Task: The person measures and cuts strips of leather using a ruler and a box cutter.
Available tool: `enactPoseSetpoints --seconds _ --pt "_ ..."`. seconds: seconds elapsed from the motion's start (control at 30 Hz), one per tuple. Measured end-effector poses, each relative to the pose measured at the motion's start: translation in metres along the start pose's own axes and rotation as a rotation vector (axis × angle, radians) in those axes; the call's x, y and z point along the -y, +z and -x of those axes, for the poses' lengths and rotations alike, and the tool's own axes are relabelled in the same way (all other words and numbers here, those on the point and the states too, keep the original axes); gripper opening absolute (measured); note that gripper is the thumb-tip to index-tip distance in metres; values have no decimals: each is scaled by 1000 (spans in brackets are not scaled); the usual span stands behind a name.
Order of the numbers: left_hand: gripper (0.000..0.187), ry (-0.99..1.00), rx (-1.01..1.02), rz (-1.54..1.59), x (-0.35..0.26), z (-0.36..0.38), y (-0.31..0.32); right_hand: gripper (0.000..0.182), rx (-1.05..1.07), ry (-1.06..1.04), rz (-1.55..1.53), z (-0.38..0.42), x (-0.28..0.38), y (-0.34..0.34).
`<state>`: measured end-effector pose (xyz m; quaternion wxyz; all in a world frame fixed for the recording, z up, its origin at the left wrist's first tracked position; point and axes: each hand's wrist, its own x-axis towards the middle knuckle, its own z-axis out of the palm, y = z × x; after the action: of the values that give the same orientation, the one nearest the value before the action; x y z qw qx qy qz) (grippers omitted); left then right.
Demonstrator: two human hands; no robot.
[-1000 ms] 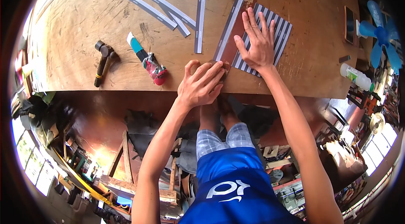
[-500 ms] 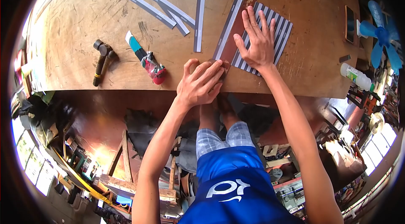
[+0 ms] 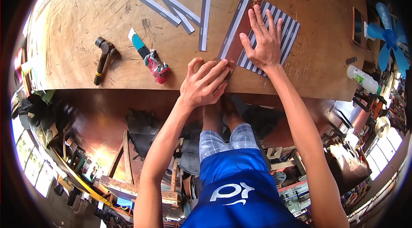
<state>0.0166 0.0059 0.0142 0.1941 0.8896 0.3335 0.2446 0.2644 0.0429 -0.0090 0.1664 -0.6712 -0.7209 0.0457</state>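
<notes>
A brown straightedge (image 3: 238,33), worn at its far end, lies slantwise over a grey-and-white striped sheet (image 3: 289,35). My right hand (image 3: 265,48) presses flat across the straightedge and the sheet, fingers spread. At the straightedge's near end is my left hand (image 3: 204,81), its fingers bent and drawn together with the fingertips against that end. Whatever those fingers pinch is hidden beneath them. Along the straightedge's left side shows a strip of the striped sheet (image 3: 234,24).
Several loose striped strips (image 3: 205,15) lie to the left. Nearer stand a hammer (image 3: 103,60) and a cloth-wrapped tool with a teal part (image 3: 148,56). On the right are a phone (image 3: 356,26), a white bottle (image 3: 363,78) and a blue fan (image 3: 388,37). The wooden table's (image 3: 128,83) front edge is close.
Both hands keep almost the same places on the straightedge and sheet. The table view shifts slightly upward with the camera.
</notes>
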Motion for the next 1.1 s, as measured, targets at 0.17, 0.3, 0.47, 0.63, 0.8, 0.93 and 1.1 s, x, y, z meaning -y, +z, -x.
enactPoseSetpoints --seconds 0.17,0.3,0.47,0.63,0.8,0.93,1.1 --pt "45 -2 -7 -5 0 1 1 73 -3 -2 -3 0 1 0" --pt "46 1 -14 -4 1 2 2 74 -5 -5 0 0 1 0" --pt "46 3 -4 -17 0 2 1 73 -9 -4 -8 -1 1 0" --pt "47 -1 0 -18 0 3 2 73 -7 -6 -2 0 0 1" --pt "46 -4 -4 -20 1 3 2 72 -15 -13 -3 0 -1 2" --pt "45 6 -14 -23 2 5 4 72 -11 -15 0 0 -1 1" --pt "43 8 -17 -23 1 4 5 72 -14 -15 0 -1 0 0"
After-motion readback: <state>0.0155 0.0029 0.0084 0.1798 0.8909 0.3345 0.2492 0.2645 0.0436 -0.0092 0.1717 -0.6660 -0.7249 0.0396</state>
